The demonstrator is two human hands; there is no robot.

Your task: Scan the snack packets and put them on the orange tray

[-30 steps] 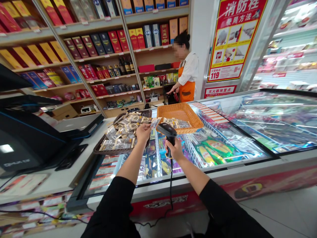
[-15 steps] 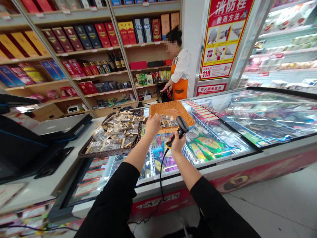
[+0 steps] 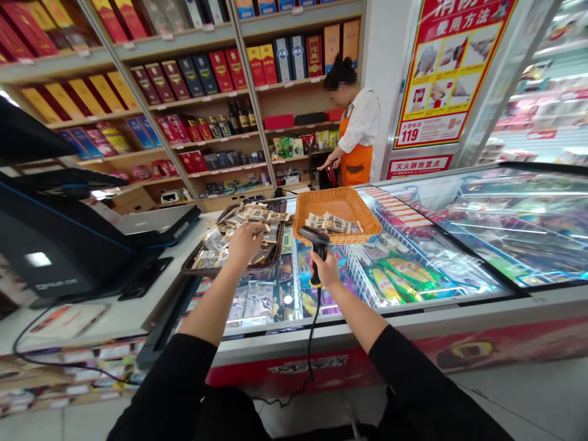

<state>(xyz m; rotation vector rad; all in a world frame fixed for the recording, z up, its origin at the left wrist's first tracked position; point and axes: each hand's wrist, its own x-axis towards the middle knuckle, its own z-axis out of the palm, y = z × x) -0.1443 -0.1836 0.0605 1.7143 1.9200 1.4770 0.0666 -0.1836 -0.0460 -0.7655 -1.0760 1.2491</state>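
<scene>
Right hand (image 3: 327, 269) wrapped round scanner (image 3: 318, 245); left hand (image 3: 244, 246) over packets (image 3: 255, 212).
Left grip: cannot tell. Jumbled packets are best lifted singly, scanner held steady.

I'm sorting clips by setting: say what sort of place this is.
Probably a shop: a freezer of packaged goods, shelves of boxes, and a scanner in the right hand.

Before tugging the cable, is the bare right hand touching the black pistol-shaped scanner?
Touching: the head view shows the right hand curled around the lower half of the black pistol-shaped scanner.
</scene>
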